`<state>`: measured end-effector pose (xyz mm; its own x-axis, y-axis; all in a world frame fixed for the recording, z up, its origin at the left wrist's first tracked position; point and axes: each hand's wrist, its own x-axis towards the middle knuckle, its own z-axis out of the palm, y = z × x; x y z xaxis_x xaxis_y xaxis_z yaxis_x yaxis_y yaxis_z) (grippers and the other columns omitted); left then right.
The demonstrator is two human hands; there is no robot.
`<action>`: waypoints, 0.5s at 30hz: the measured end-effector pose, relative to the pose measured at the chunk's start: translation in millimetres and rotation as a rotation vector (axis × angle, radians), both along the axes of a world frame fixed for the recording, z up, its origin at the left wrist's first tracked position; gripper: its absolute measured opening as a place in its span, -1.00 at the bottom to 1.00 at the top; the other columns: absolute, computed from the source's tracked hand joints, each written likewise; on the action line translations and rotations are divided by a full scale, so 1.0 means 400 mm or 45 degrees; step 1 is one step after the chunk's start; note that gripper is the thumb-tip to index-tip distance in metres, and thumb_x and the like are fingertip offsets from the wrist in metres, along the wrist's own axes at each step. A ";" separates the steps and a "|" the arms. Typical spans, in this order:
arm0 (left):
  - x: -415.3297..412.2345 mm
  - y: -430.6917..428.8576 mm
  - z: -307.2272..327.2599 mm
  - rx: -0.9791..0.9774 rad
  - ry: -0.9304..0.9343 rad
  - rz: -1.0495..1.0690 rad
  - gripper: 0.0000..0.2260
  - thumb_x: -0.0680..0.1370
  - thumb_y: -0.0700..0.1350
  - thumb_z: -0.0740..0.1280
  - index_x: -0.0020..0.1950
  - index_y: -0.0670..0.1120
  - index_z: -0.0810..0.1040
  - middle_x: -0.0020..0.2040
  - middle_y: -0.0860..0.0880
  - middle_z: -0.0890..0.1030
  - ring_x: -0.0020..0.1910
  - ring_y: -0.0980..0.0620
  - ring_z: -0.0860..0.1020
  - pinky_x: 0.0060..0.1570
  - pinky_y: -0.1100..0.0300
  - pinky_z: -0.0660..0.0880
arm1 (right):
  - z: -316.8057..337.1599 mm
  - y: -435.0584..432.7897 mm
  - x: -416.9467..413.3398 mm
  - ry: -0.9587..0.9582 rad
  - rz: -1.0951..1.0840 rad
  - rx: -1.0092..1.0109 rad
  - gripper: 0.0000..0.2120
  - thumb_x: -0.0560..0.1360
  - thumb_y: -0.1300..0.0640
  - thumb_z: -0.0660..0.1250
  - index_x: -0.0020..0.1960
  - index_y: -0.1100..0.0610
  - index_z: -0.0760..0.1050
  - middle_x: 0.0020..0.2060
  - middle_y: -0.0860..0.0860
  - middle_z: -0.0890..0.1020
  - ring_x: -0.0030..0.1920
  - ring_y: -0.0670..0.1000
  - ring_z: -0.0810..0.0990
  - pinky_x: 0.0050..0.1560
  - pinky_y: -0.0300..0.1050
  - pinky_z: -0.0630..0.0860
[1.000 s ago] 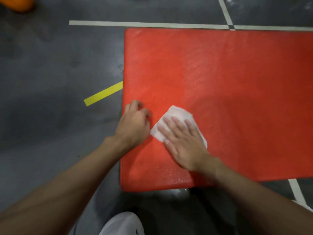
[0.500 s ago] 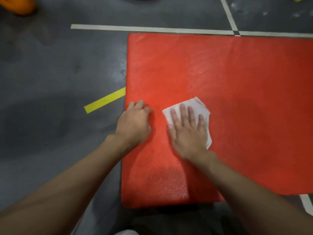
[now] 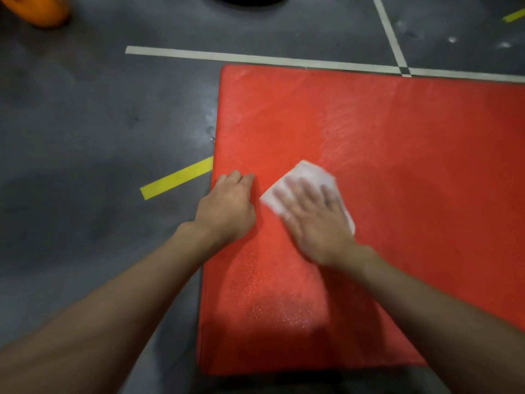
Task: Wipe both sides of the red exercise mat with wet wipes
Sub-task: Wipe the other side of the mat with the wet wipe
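Flat hand presses wipe on red mat

The red exercise mat (image 3: 412,223) lies flat on the grey floor (image 3: 85,123). Near its left edge rests the left hand (image 3: 227,207), fingers curled, holding nothing. Just beside it, the right hand (image 3: 316,223), fingers straight, presses a white wet wipe (image 3: 306,174) onto the mat. Beyond run a yellow tape strip (image 3: 176,178) and a white line (image 3: 255,57)

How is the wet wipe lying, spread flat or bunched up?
Spread flat: the wet wipe lies pressed under the right hand, fingers straight, on the red exercise mat.
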<state>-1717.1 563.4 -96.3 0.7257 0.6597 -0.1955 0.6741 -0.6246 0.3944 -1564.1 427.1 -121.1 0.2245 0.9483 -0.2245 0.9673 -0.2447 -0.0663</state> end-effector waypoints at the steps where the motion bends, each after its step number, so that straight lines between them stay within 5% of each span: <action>1: 0.002 0.003 -0.002 0.013 0.035 -0.027 -0.51 0.51 -0.17 0.14 0.46 -0.10 0.32 0.17 -0.09 0.41 0.19 -0.15 0.36 0.14 -0.13 0.46 | -0.001 0.017 0.038 -0.006 -0.204 -0.006 -0.45 0.63 -0.14 -0.30 0.61 -0.14 -0.10 0.62 -0.06 -0.07 0.60 0.03 -0.16 0.54 0.19 -0.20; 4: 0.016 0.018 0.005 0.028 0.096 -0.029 -0.61 0.53 -0.16 0.14 0.35 -0.10 0.43 0.18 -0.09 0.41 0.21 -0.15 0.38 0.10 -0.14 0.49 | -0.018 0.063 -0.005 -0.026 -0.473 0.061 -0.43 0.63 -0.16 -0.24 0.62 -0.06 -0.10 0.61 -0.02 -0.10 0.60 0.05 -0.18 0.53 0.23 -0.22; 9: 0.042 0.064 0.017 0.175 0.044 -0.113 -0.69 0.51 -0.13 0.19 0.18 -0.05 0.60 0.47 -0.07 0.30 0.38 -0.14 0.30 0.29 -0.11 0.38 | -0.015 0.048 0.032 -0.018 -0.029 0.056 -0.43 0.63 -0.19 -0.24 0.61 -0.11 0.01 0.61 -0.04 0.05 0.60 0.05 -0.04 0.52 0.18 -0.15; 12: 0.058 0.092 0.027 0.114 0.076 -0.125 -0.70 0.53 -0.12 0.19 0.18 -0.04 0.60 0.40 -0.05 0.44 0.35 -0.14 0.39 0.29 -0.09 0.38 | -0.019 0.099 0.092 -0.004 -0.476 0.058 -0.44 0.64 -0.16 -0.21 0.62 -0.07 -0.08 0.62 -0.03 -0.05 0.60 0.05 -0.14 0.53 0.22 -0.20; 15: 0.077 0.107 0.040 0.182 0.152 -0.132 -0.76 0.53 -0.11 0.18 0.13 -0.07 0.56 0.23 -0.07 0.51 0.20 -0.15 0.44 0.14 -0.11 0.47 | -0.035 0.113 -0.003 -0.010 -0.267 0.109 -0.40 0.62 -0.18 -0.21 0.61 -0.02 -0.01 0.61 0.06 -0.01 0.60 0.13 -0.11 0.50 0.30 -0.20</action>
